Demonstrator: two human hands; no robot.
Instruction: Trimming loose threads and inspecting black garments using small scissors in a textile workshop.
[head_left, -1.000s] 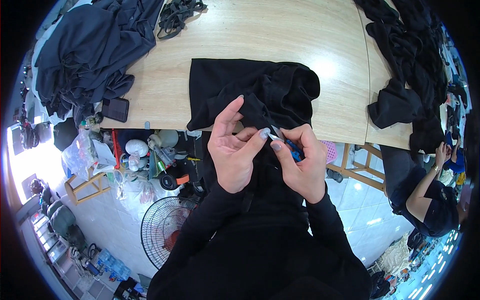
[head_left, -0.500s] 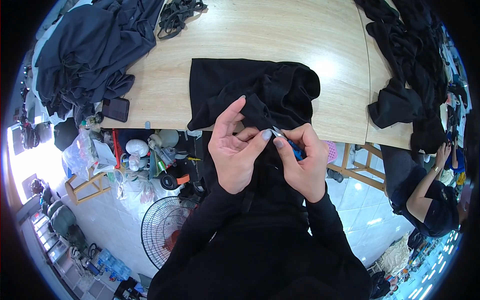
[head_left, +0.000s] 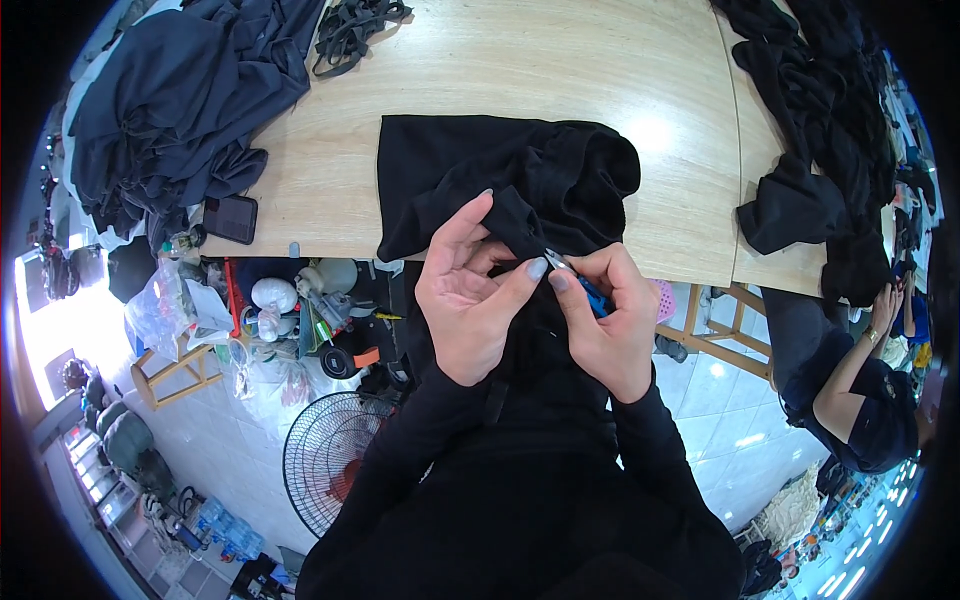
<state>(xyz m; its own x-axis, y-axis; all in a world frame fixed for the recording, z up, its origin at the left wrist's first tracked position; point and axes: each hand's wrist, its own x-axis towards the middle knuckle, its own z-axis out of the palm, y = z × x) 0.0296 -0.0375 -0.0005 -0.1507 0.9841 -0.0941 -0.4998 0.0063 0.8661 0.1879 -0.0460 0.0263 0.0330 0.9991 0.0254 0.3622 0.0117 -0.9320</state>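
Observation:
A black garment (head_left: 440, 160) lies bunched on the table's near edge, part of it drawn toward me. My left hand (head_left: 472, 318) pinches a fold of it between thumb and fingers, with the index finger pointing up. In my right hand (head_left: 618, 335) is a pair of thread snips (head_left: 598, 300) with blue handles. Their short metal blades point up and left, right at the pinched fold beside my left thumb tip. Whether the blades touch the cloth I cannot tell. My right palm and fingers hide part of the handles.
On the wooden table (head_left: 560, 60) are a dark garment heap (head_left: 200, 80), black straps (head_left: 355, 35), a phone (head_left: 231, 219) and more black clothing (head_left: 800, 205). Below stand a fan (head_left: 335, 460) and a wooden stool (head_left: 175, 372). A co-worker (head_left: 865, 410) sits at the right.
The snips have shifted slightly in my right hand, so more of the blue handle and blades shows. My left hand keeps its pinch almost in place.

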